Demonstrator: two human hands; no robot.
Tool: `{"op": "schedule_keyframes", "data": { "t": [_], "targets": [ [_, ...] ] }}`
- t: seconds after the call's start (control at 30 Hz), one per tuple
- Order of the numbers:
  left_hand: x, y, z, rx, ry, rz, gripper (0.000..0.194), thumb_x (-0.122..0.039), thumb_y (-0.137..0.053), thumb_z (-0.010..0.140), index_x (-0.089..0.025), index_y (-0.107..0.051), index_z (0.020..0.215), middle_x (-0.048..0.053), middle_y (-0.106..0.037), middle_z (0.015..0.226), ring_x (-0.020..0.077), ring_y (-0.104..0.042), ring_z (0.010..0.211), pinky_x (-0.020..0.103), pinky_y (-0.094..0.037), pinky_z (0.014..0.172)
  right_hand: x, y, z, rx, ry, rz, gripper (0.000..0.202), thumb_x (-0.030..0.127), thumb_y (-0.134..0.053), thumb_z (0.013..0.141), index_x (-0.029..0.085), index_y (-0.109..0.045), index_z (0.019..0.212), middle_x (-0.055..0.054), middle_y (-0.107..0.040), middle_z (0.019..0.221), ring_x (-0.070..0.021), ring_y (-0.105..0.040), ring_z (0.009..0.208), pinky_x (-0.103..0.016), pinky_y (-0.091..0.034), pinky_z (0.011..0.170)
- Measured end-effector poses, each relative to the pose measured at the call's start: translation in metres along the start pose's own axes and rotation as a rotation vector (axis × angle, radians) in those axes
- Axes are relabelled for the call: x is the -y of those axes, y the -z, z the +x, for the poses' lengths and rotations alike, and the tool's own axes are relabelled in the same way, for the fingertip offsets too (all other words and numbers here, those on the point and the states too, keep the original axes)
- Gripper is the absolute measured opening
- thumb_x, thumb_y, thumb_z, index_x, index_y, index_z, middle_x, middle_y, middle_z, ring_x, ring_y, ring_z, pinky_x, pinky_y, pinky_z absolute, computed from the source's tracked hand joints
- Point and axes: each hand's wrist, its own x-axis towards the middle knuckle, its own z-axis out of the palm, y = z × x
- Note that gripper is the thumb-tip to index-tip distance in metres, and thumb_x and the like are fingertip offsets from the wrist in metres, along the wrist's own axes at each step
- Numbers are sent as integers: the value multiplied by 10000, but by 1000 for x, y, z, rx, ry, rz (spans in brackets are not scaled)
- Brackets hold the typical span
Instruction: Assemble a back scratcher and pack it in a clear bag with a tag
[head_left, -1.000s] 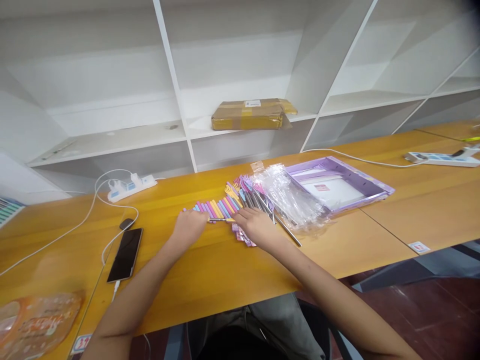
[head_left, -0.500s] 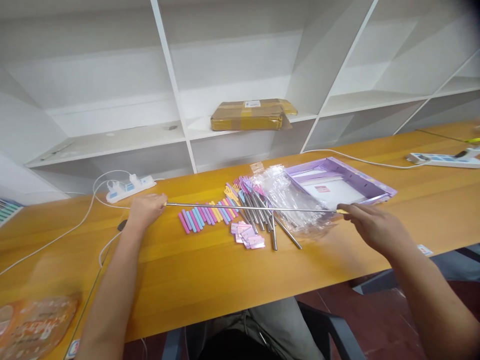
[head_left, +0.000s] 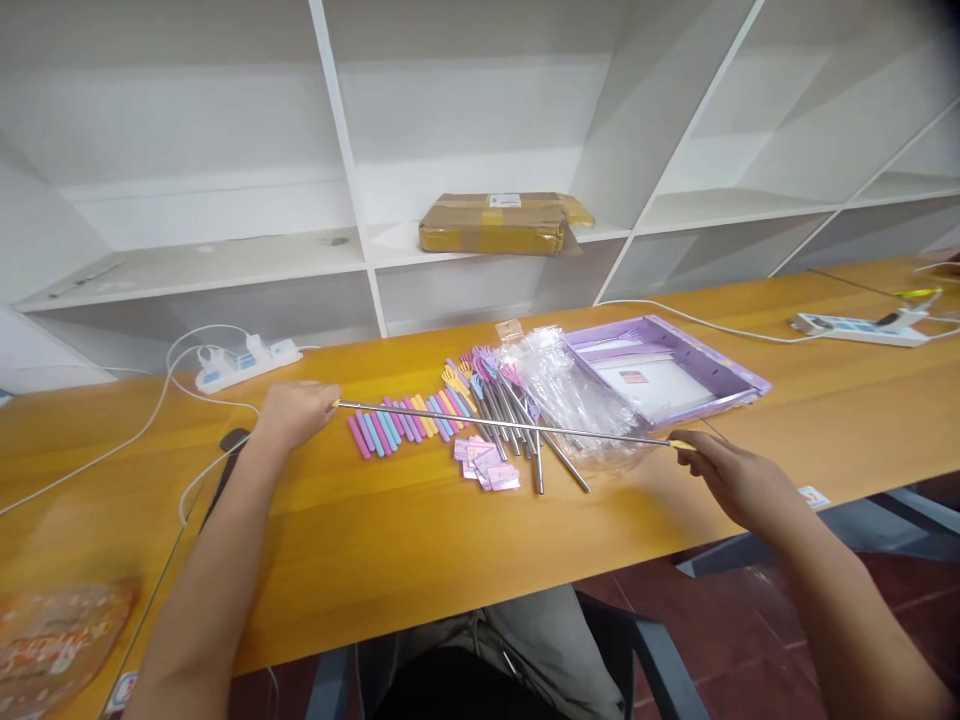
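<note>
Both hands in use at the desk (head_left: 375,550), one thin metal rod (head_left: 480,422) between them. Left hand (head_left: 296,412): grip closed on the rod's left end, a bit of yellow showing at the fingers. Right hand (head_left: 739,482): grip closed on the yellow piece (head_left: 681,444) at the other end, which sits lower in view. Rod is extended nearly straight, crossing in front of the items on the desk; clearance beneath it cannot be read. Below its left half, a row of pink, blue, purple and yellow tubes (head_left: 405,425) lies side by side. Right of these, a heap of claw-headed rods (head_left: 491,400), coloured heads towards the shelving (head_left: 345,130), metal shafts towards the person. Small pink cards (head_left: 487,466) overlap in a loose pile just beside the shafts. Clear plastic bags (head_left: 574,395) lie between the heap and a purple tray (head_left: 731,380), partly over the tray's near edge. Taped cardboard box (head_left: 491,225) rests on the shelving. White power strip (head_left: 247,368) at left, with plugs inserted; second strip (head_left: 862,328) at far right.
</note>
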Motion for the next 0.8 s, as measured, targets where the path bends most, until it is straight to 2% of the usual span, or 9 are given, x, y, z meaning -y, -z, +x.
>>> {"op": "schedule_keyframes", "data": {
  "t": [0.2,0.37,0.47,0.6,0.7,0.73,0.8],
  "targets": [
    [-5,1,-1,-34,-19,-57,223,-175,-529,934,-182,-640,740,68,-681,710,205,-615,722,315,-177,593,-16,-12,-4,-22,20,-33,331,274,-455,968,295,-607,1261,-123,-777,1004,-264,-778,834,-363,-539,693],
    [-6,14,-3,-61,47,-35,328,-211,-464,1002,-180,-638,726,68,-671,685,195,-586,675,312,-193,584,-13,-18,1,-39,52,-77,306,273,-442,979,277,-605,1238,-125,-781,1024,-269,-765,839,-374,-510,706],
    [-8,21,-3,-28,89,-12,346,-227,-450,1016,-182,-662,747,77,-686,706,209,-607,693,313,-197,584,-9,-16,6,-52,14,-112,301,253,-437,1002,257,-599,1255,-143,-784,1048,-263,-762,862,-369,-496,722],
    [-16,28,-3,83,128,25,252,-209,-519,966,-182,-691,784,92,-708,756,246,-664,747,325,-195,582,-4,-6,21,-63,9,-211,283,250,-454,1038,238,-614,1270,-158,-788,1050,-272,-747,896,-367,-457,723],
    [-36,34,-4,187,104,-1,222,-224,-540,974,-180,-718,848,114,-726,803,286,-700,773,326,-263,595,21,-1,41,-96,77,-266,310,190,-473,1014,210,-641,1274,-155,-785,1044,-271,-725,902,-348,-424,707],
    [-48,37,-4,222,83,-23,222,-224,-531,987,-177,-729,898,124,-735,829,301,-713,788,326,-306,608,38,-3,48,-100,123,-283,334,154,-482,991,202,-648,1277,-147,-783,1046,-263,-714,897,-335,-414,706],
    [-78,42,-5,300,51,-76,244,-202,-495,1010,-164,-736,1020,151,-748,881,326,-737,821,335,-395,642,89,-11,62,-98,227,-330,371,91,-501,935,193,-664,1252,-116,-773,1011,-242,-679,843,-311,-387,700]
  ]
}}
